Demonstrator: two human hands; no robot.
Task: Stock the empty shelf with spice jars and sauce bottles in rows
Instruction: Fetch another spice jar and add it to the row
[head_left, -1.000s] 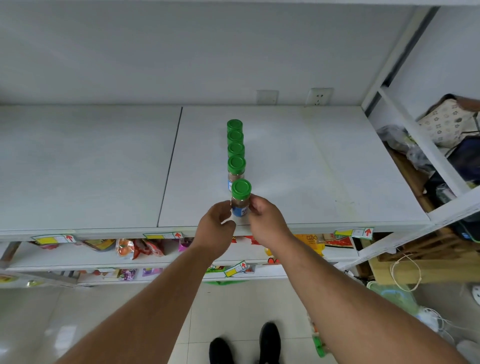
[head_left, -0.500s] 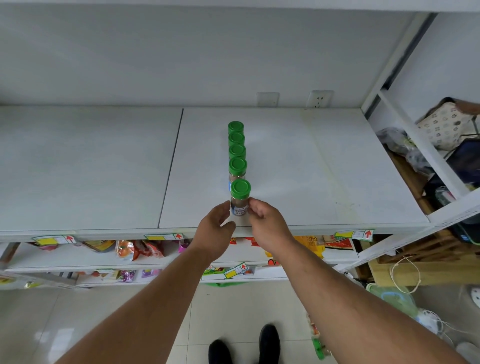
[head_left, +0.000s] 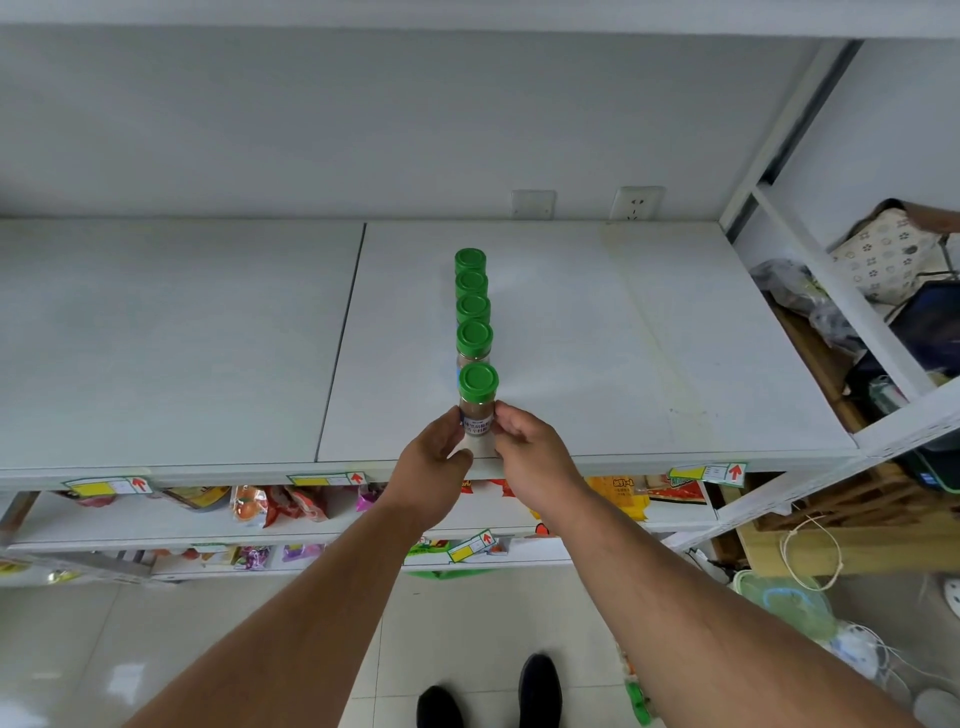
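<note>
Glass spice jar, round, upright, long axis vertical, brown powder inside, ribbed green plastic cap on top, paper label facing the front. Standing near the front edge of the white shelf, on the right-hand panel, frontmost in a single file. Pinched at the label from both sides: left hand with thumb and curled fingers against the jar's left flank, right hand with thumb and fingertips against its right flank. Four more green-capped jars lined up behind, all upright, caps nearly touching, running straight from near the front edge toward the back edge.

Smooth, matte white shelf board, laid in two panels with a dark seam just left of the jar row. Price tags with yellow fields and red arrows clipped along the front edge. Pale grey wall behind, carrying a blank plate and a power socket above the back edge. Lower shelves beneath, holding glossy, crinkled snack packets in orange, red and purple. White metal upright and brace at the shelf's right end, with a patterned cushion and plastic bags beyond. Glossy pale floor tiles below, and two black shoes.
</note>
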